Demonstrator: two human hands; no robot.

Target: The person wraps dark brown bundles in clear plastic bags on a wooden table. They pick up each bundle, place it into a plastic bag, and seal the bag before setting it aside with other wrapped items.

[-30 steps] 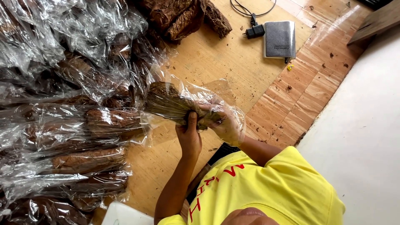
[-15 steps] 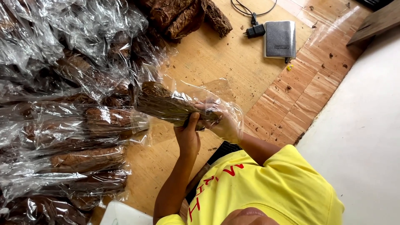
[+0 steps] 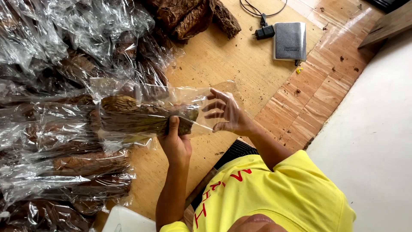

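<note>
Head view shows left hand [image 3: 175,144] clamping a dried leaf bundle [image 3: 141,116] in a clear plastic bag [image 3: 171,96]; right hand [image 3: 227,112], fingers spread, sits inside the bag's mouth, beside the bundle.

Bundle: I see 1 bundle of dried brown leaves [image 3: 141,116], crinkled and flat, lying level, stems toward 3 o'clock.
Bag: 1 clear plastic bag [image 3: 128,92], glossy and wrinkled, sleeves the bundle, its mouth open at 3 o'clock.
Place: held above the wooden floor, at 9 o'clock from my view's centre.
</note>
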